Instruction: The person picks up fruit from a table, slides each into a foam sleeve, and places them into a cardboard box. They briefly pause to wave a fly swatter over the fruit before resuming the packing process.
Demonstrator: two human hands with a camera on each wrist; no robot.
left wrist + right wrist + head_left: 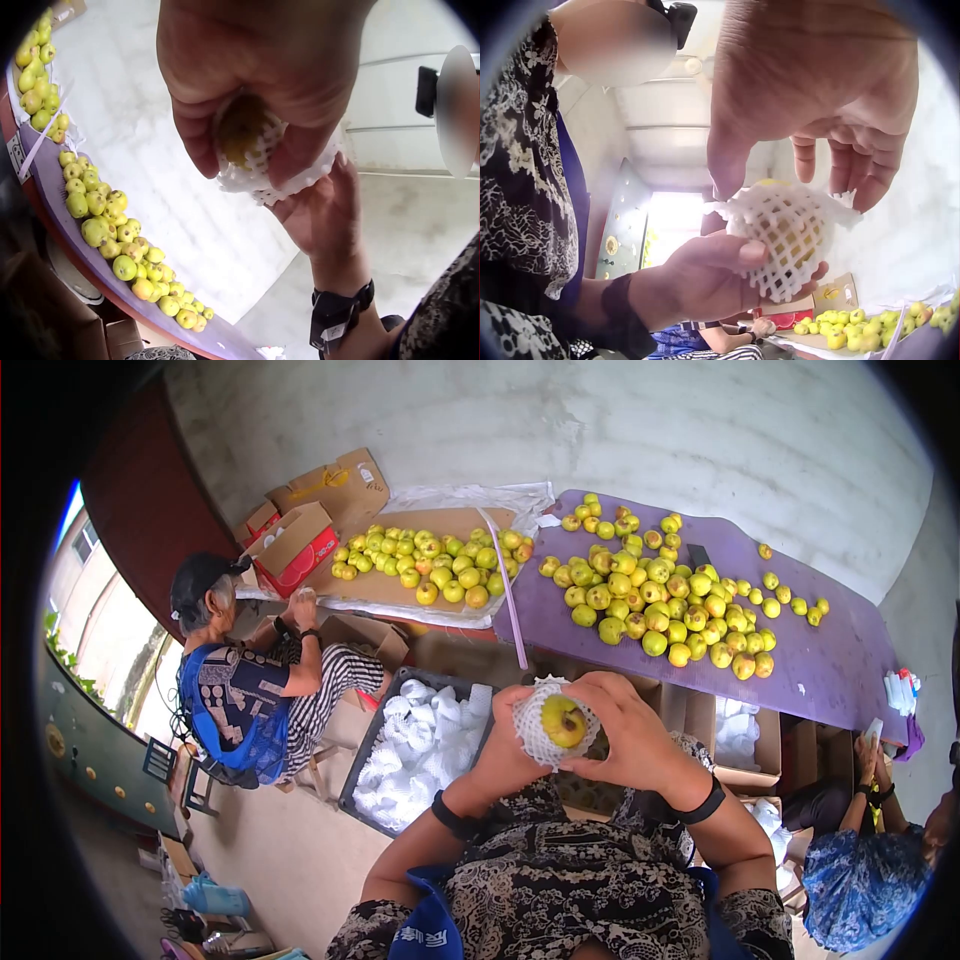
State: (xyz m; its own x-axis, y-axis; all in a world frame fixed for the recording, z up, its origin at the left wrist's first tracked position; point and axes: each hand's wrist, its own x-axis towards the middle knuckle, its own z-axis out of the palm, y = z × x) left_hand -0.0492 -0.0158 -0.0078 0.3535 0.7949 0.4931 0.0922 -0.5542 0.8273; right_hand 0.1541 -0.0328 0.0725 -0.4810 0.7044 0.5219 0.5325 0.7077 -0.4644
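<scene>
A yellow-green apple with a brown patch (pixel 565 722) sits inside a white foam net (pixel 537 745), held up in front of the chest. My left hand (pixel 500 745) holds the netted apple from the left, its thumb along the net (pixel 784 247) in the right wrist view. My right hand (pixel 640 745) is at the other side, thumb and fingertips pinching the net's edge; in the right wrist view that hand (pixel 817 97) is above the apple. The left wrist view shows the apple (pixel 244 131) under my left hand (pixel 259 67).
Many apples lie on a purple-covered table (pixel 840 650) and on a cardboard-covered one (pixel 390 600). A dark crate (pixel 350 785) of white foam nets stands at left. One person (pixel 240 690) sits at left, another (pixel 860 880) at right. Open boxes (pixel 765 745) stand below the table.
</scene>
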